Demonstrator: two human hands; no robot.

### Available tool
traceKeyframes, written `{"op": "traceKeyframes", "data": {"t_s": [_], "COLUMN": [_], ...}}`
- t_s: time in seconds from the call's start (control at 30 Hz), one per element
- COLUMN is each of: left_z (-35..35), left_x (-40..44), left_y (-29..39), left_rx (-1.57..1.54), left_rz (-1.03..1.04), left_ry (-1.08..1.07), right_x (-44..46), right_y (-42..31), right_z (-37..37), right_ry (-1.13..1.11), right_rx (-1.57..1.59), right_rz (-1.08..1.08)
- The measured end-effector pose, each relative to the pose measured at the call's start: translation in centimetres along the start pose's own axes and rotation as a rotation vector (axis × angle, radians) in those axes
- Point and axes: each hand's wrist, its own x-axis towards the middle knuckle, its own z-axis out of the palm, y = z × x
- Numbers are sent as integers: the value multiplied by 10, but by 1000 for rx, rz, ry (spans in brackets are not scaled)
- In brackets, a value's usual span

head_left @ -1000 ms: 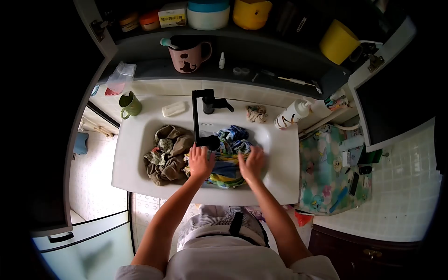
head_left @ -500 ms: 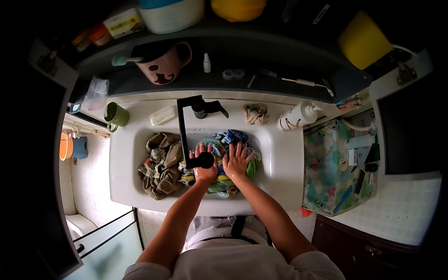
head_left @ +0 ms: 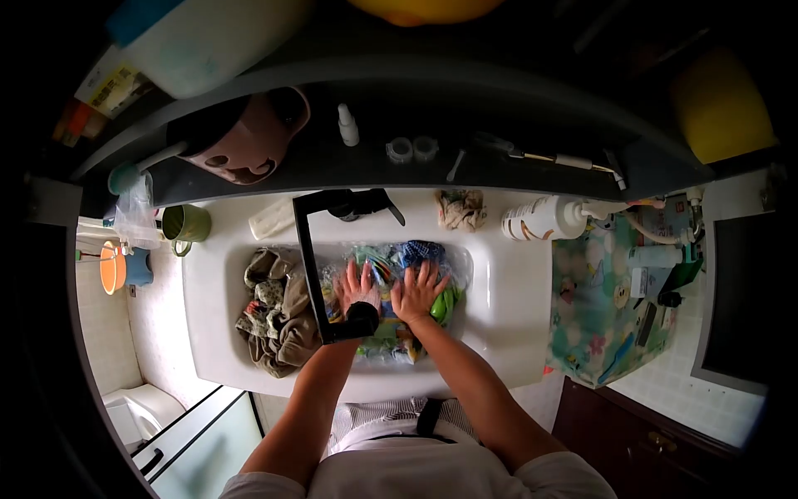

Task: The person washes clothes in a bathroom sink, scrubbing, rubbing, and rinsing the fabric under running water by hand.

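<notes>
Both hands press down on a wet heap of colourful laundry (head_left: pixel 389 337) in the white sink (head_left: pixel 515 291). My left hand (head_left: pixel 357 289) lies on the heap with its fingers spread, its wrist partly hidden behind the black faucet (head_left: pixel 309 266). Beside it, my right hand (head_left: pixel 419 293) is flat on the cloth, fingers apart and pointing away from me. Water glistens around the blue, green and yellow cloth. Against the sink's left side sits a separate pile of brown clothes (head_left: pixel 278 312), which neither hand touches.
Along the sink's back rim stand a green mug (head_left: pixel 186 226), a white soap bar (head_left: pixel 273 218), a crumpled cloth (head_left: pixel 461 209) and a white pump bottle (head_left: pixel 544 219). A dark shelf (head_left: pixel 374 170) overhangs with a pink mug (head_left: pixel 253 141). Brushes and small items lie on the patterned cover (head_left: pixel 594 291).
The view has shifted forward, so the shelf looms larger. My hands stay on the colourful laundry, which now sits lower, with more water showing over it.
</notes>
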Motion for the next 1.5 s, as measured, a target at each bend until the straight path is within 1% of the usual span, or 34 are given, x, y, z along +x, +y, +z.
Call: {"op": "traceKeyframes", "data": {"t_s": [0.07, 0.1, 0.13, 0.2, 0.23, 0.27, 0.37, 0.47, 0.5, 0.6, 0.63, 0.67, 0.73, 0.8, 0.83, 0.87, 0.93, 0.97, 1.03, 1.1, 1.17, 1.2, 1.33, 1.43, 1.5], "left_z": [30, 7, 3, -5, -8, -13, -33, -44, -45, -50, -55, -56, -50, -43, -36, -25, -23, -22, -36, -54, -61, -62, -62, -53, -75], "left_x": [5, 0, 3, -4, -2, -9, -19, -33, -40, -69, -79, -87, -99, -111, -118, -125, -145, -148, -150, -145, -142, -140, -129, -126, -103], "left_y": [-13, -2, -3, 0, 0, 0, 0, -1, -4, -16, -17, -18, -16, -14, -15, -16, -13, -14, -11, -15, -22, -24, -28, -36, -47], "left_rx": [150, -6, -110, -148, -112, -150, -159, -239, -216, -126, -78, -31, -86, -121, -122, -97, -46, -119, -168, -200, -196, -196, -179, -163, -268], "left_rz": [101, 11, 17, 44, 90, 124, 184, 172, 192, 238, 242, 247, 232, 212, 216, 215, 217, 183, 159, 145, 179, 204, 202, 259, 219], "left_ry": [80, 69, 87, 171, 263, 318, 354, 299, 263, 169, 147, 124, 150, 181, 172, 129, 0, -114, -270, -442, -520, -560, -691, -566, -583], "right_x": [0, 1, 2, 2, 2, 3, 0, -2, -2, -6, -8, -10, -11, 4, 17, 34, 56, 67, 77, 81, 91, 92, 69, 43, 23], "right_y": [1, 1, 1, 0, 0, -1, 2, 8, 10, 18, 18, 16, 22, 32, 27, 24, 24, 29, 28, 30, 39, 39, 25, 11, 1], "right_z": [2, 2, 2, 1, 0, -3, -10, -24, -34, -60, -69, -77, -84, -76, -85, -94, -91, -81, -67, -54, -44, -48, -60, -89, -96], "right_ry": [16, 4, -11, -20, -15, -5, -19, -66, -200, -354, -437, -505, -501, -267, -147, -219, -348, -448, -566, -539, -708, -741, -589, -485, -415], "right_rx": [-1, -11, -20, -24, -24, -24, -38, 47, 69, 123, 77, 79, 134, 197, 138, 136, 200, 164, 38, 19, 96, 54, 85, 105, 134], "right_rz": [-13, -6, 1, 11, 5, -3, -48, -77, -59, -92, -93, -57, -49, -12, 29, 107, 203, 156, 146, 92, 51, 21, -52, -147, -164]}}
